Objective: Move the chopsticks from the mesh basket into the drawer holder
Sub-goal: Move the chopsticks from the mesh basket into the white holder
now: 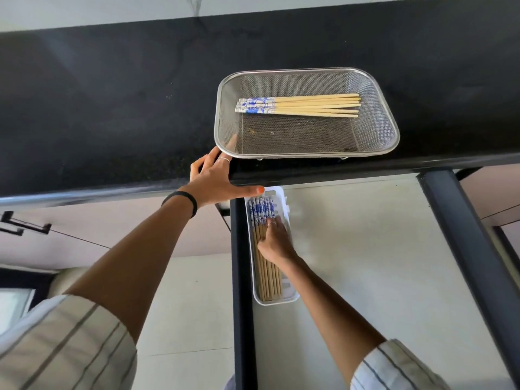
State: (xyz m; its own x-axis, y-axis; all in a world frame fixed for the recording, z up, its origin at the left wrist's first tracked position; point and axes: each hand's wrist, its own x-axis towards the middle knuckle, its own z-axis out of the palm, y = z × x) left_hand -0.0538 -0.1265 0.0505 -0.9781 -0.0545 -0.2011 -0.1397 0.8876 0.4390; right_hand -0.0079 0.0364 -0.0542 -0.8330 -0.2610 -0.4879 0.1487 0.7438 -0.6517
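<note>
Your right hand (274, 240) lies with loosely spread fingers on the bamboo chopsticks (264, 249) in the white plastic holder (292, 296) inside the drawer (365, 263). Your left hand (213, 181), fingers straight, touches the steel mesh basket (391, 128), where blue-patterned chopsticks (298, 106) remain.

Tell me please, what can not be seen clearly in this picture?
- Head view: the right hand covers the middle of the chopsticks in the holder; its grip on them is unclear.
- Left hand: fingertips hidden behind the mesh basket corner.
- White holder: far end lies under the counter edge.
- Chopsticks in the basket: overlapping, count uncertain.
</note>
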